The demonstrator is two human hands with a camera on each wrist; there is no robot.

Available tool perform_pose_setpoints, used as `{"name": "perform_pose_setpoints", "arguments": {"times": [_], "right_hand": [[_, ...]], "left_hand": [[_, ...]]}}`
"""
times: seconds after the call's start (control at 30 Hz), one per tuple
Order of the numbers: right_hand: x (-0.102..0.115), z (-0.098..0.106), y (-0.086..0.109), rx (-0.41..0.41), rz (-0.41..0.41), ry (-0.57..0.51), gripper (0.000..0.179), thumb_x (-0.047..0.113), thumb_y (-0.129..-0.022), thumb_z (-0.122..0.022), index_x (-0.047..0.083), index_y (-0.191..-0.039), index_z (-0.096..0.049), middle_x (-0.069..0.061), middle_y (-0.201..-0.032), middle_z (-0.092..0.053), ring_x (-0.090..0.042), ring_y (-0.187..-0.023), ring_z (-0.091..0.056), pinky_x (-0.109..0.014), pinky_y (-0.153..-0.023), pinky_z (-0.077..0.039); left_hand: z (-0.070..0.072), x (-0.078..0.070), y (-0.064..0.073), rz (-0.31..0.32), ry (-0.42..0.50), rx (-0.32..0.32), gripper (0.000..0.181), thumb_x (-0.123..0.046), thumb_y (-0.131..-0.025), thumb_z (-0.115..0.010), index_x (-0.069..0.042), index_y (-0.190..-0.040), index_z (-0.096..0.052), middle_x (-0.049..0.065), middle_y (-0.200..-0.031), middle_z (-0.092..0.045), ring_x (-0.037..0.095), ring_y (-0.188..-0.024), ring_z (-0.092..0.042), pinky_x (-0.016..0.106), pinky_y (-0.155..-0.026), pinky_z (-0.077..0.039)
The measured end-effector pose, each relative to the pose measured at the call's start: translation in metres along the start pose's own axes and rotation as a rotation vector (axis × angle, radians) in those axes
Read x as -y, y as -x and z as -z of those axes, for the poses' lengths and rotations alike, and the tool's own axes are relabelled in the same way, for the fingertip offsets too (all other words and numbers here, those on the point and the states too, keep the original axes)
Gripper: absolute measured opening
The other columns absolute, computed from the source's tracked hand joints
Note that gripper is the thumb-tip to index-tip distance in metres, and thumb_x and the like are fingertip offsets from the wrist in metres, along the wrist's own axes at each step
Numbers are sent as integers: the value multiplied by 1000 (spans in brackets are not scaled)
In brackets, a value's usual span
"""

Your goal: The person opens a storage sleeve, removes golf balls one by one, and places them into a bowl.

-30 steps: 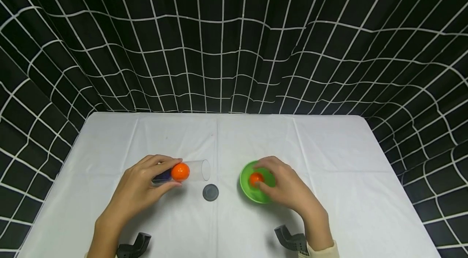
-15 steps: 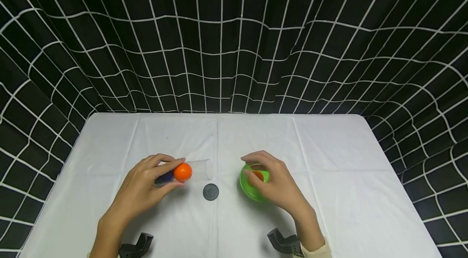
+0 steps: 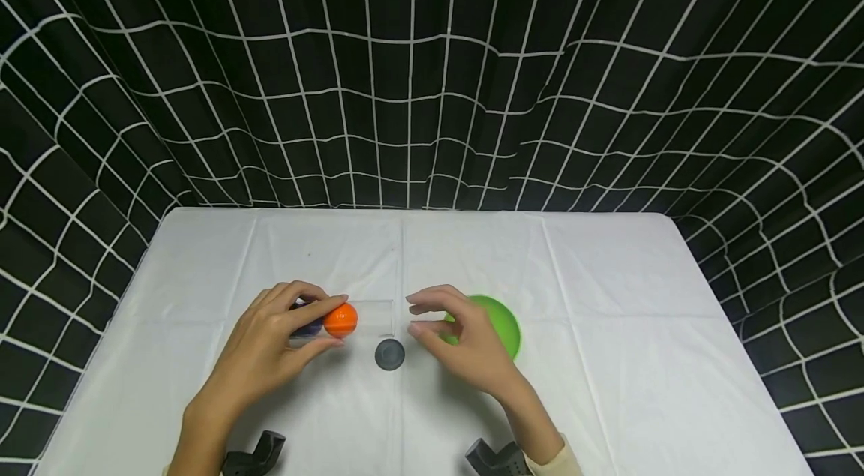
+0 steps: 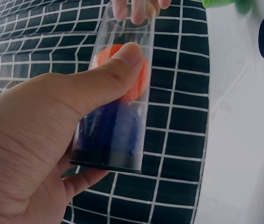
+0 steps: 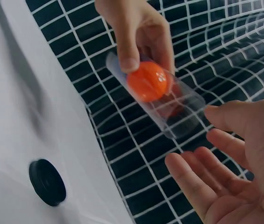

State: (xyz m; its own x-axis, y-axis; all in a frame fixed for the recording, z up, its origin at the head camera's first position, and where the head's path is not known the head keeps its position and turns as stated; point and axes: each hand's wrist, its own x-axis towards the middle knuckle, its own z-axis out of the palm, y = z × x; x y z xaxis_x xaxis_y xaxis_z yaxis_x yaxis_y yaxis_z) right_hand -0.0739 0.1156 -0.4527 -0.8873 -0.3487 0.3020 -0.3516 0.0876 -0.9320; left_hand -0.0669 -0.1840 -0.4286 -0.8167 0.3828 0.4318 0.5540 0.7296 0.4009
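My left hand (image 3: 266,341) grips a clear plastic tube (image 3: 374,317), thumb on one side and fingers round the other. Inside the tube, an orange ball (image 3: 340,320) sits against a dark blue thing (image 4: 110,128) at the closed, black-based end. The tube lies almost level in the head view, its open end pointing right. My right hand (image 3: 466,337) is just off that open end, fingers apart and nothing between them; its fingertips (image 5: 174,161) show close to the rim in the right wrist view. Behind this hand is a green bowl (image 3: 502,326), partly covered; its inside is mostly hidden.
A round dark grey cap (image 3: 389,354) lies on the white-covered table (image 3: 594,273), just in front of the tube's open end. A black curtain with a white grid (image 3: 418,71) closes off the back and sides. Dark wrist mounts (image 3: 255,453) are worn on both arms.
My right hand has left the bowl, where its fingers were near an orange ball, and moved left to the tube's mouth. The left hand and tube have shifted slightly right.
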Motion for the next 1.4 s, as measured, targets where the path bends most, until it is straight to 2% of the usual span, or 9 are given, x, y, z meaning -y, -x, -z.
{"name": "perform_pose_setpoints", "arguments": {"times": [0.13, 0.37, 0.57, 0.67, 0.87, 0.97, 1.13, 1.27, 1.4], "right_hand": [[-2, -7, 0, 2, -14, -25, 33, -1, -95, -75, 1, -128, -70, -19, -128, -67, -15, -119, -70, -34, -95, -64], [-3, -13, -1, 18, -67, -81, 36, 0, -95, -75, -2, -130, -67, -30, -130, -64, -4, -118, -68, -33, -97, -63], [-4, -15, -1, 36, -87, -99, 37, 0, -95, -75, 0, -131, -67, -27, -129, -65, -5, -119, -68, -33, -97, -63], [-4, -16, -1, 38, -97, -116, 37, 0, -95, -75, 1, -131, -67, -28, -129, -64, -6, -119, -69, -33, -97, -63], [-4, -18, -2, 42, -117, -137, 38, 0, -95, -75, -2, -132, -65, -25, -130, -66, -15, -120, -70, -34, -97, -63], [-5, -18, -2, 41, -127, -138, 40, 0, -95, -75, -4, -133, -64, -22, -132, -67, -21, -121, -70, -34, -97, -63], [-4, -19, -2, 40, -142, -131, 40, 2, -95, -76, -1, -133, -65, -21, -133, -67, -15, -121, -70, -33, -98, -62], [-5, -19, -2, 50, -131, -129, 40, 2, -96, -75, 0, -134, -64, -24, -135, -67, -8, -120, -69, -32, -98, -62], [-5, -18, -2, 66, -144, -143, 41, 4, -97, -75, 4, -136, -64, -23, -136, -67, -10, -116, -72, -31, -97, -63]], "left_hand": [[0, -1, -1, -28, -7, -15, 55, -36, -74, -96, -29, -125, -79, -5, -112, -70, 20, -110, -65, 44, -99, -50], [0, -3, -2, -58, -10, -34, 50, -43, -79, -91, -30, -125, -79, -4, -113, -71, 18, -108, -64, 42, -99, -48], [1, -3, -2, -66, -8, -38, 54, -69, -92, -60, -30, -124, -79, -5, -114, -70, 18, -109, -64, 38, -99, -45], [2, -3, -3, -72, -18, -38, 58, -70, -94, -53, -29, -124, -80, -4, -114, -70, 18, -110, -64, 37, -101, -44], [3, -3, -2, -81, -34, -45, 52, -67, -94, -61, -28, -123, -80, -3, -115, -70, 20, -110, -63, 38, -101, -44], [4, -4, -2, -74, -42, -43, 48, -62, -91, -71, -28, -123, -80, -2, -116, -71, 20, -111, -64, 38, -102, -44], [5, -5, -3, -61, -53, -43, 51, -38, -77, -94, -28, -124, -80, -1, -117, -71, 21, -111, -64, 41, -100, -47], [5, -6, -2, -54, -53, -43, 53, -35, -76, -95, -28, -126, -79, -2, -117, -72, 20, -112, -65, 43, -99, -51], [6, -5, -1, -43, -55, -38, 53, -36, -76, -95, -29, -126, -79, -3, -117, -72, 19, -113, -65, 43, -98, -53]]}}
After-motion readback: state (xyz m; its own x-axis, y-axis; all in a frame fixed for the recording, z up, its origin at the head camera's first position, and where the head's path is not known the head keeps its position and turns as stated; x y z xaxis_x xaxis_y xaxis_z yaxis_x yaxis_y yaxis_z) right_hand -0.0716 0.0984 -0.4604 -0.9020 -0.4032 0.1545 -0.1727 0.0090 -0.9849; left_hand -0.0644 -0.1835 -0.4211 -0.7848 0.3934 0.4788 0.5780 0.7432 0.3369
